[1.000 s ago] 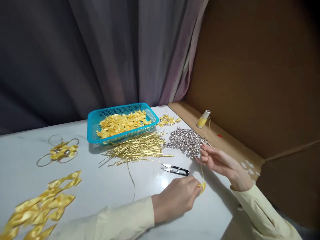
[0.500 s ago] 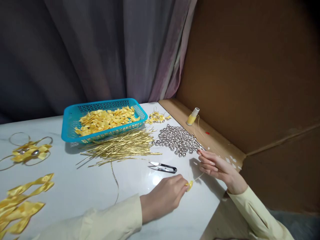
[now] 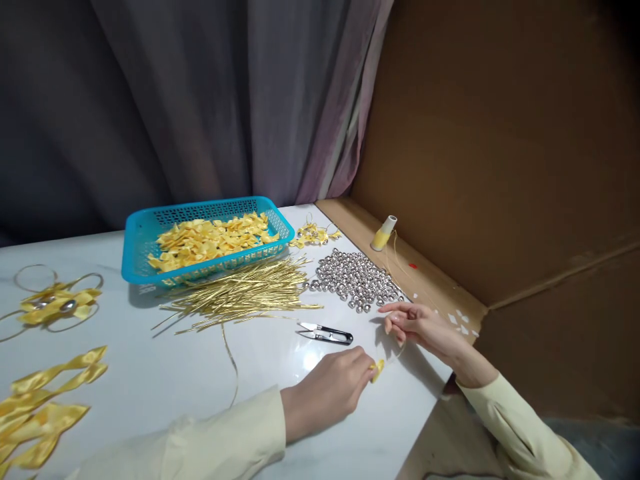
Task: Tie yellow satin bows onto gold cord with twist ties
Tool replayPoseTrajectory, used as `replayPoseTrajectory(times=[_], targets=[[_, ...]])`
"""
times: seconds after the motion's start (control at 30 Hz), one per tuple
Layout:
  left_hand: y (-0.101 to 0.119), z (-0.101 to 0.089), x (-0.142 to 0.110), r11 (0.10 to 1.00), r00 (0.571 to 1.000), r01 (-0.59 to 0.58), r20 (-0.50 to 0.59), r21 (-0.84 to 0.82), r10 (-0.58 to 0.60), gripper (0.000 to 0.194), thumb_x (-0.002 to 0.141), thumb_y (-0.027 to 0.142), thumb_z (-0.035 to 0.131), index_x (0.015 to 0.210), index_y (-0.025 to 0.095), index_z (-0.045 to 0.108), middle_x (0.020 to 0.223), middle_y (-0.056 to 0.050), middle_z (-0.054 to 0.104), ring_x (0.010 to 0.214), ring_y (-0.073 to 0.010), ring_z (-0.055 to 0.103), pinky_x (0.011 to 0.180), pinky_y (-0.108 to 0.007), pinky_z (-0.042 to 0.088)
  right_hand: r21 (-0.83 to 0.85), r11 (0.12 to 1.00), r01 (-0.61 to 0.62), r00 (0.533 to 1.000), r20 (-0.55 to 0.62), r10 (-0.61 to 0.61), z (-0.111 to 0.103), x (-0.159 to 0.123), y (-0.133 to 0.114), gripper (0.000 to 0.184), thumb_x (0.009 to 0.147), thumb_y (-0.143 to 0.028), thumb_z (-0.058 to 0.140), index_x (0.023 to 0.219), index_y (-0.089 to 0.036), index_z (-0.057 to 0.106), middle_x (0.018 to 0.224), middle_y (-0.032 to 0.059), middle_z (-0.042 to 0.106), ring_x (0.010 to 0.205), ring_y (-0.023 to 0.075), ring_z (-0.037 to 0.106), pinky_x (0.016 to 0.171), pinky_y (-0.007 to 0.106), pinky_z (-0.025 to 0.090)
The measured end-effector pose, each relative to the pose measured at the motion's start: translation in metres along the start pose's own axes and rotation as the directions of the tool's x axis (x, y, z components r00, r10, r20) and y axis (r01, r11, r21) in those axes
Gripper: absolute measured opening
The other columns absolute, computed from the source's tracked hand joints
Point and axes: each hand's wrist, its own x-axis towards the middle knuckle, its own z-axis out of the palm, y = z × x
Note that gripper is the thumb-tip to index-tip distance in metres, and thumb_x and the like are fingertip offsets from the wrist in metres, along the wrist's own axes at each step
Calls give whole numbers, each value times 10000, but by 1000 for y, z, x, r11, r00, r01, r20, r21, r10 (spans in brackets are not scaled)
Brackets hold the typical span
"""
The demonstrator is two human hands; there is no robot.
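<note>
My left hand [image 3: 333, 385] rests low over the white table, thumb and fingers pinched on a small yellow ribbon bow [image 3: 377, 370]. From that bow a thin thread [image 3: 397, 353] runs up to my right hand [image 3: 423, 331], where it passes behind the curled lower fingers. The right forefinger stretches toward the near edge of a heap of silver beads [image 3: 353, 279]. Whether a needle is in those fingers I cannot make out. Just beyond my left hand lie black-handled thread snips [image 3: 327, 333], blades pointing left.
A blue basket [image 3: 131, 257] holds yellow ribbon pieces [image 3: 210, 241]. Gold cords [image 3: 245, 293] lie in front of it. Left are a beaded ribbon flower [image 3: 60, 305] and ribbon strips [image 3: 45, 407]. A thread spool [image 3: 384, 233] stands on the brown ledge [image 3: 425, 283]; smaller beaded pieces [image 3: 317, 234] lie behind the beads.
The view has swung right, so the table things sit farther left. My right hand has lowered away from its closed pinch, its forefinger stretching out near the beads. My left hand keeps the bow.
</note>
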Motion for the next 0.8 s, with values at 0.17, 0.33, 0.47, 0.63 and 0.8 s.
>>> replayPoseTrajectory(times=[0.17,0.33,0.47,0.63,0.8], targets=[[0,0,0,1000,1000,-2,0,4,2,226,928,177,297,874,163,516,814,-49,570,705,-163,552,654,-258,425,-207,976,72,990,-104,-95,7,9,9,253,722,-402,635,707,-159,570,581,20,602,478,137,550,528,283,427],[-1,1,0,1000,1000,3,-1,4,-3,238,931,184,289,881,163,521,818,-46,564,705,-161,551,663,-259,426,-321,944,75,987,-112,-117,7,12,15,178,751,-339,594,676,-178,581,529,11,607,431,160,566,483,290,424],[-2,2,0,1000,1000,1,-5,2,-1,247,934,195,281,867,169,518,808,-41,557,696,-161,543,654,-260,419,-353,934,61,991,-90,-99,5,15,13,123,754,-265,578,665,-181,585,490,-3,604,421,153,565,482,276,420],[-2,1,0,1000,1000,4,-3,-1,-4,225,925,178,299,875,169,518,809,-44,561,698,-162,548,651,-261,422,-334,942,12,998,-51,-31,3,25,9,142,727,-250,587,616,-164,568,444,-16,583,394,130,552,458,246,417],[-1,1,0,1000,1000,10,9,0,-10,223,922,172,302,870,166,519,815,-46,562,696,-165,547,650,-264,425,-303,952,-52,999,-11,51,-1,32,6,151,691,-269,610,627,-141,564,495,4,614,387,105,552,435,223,435]])
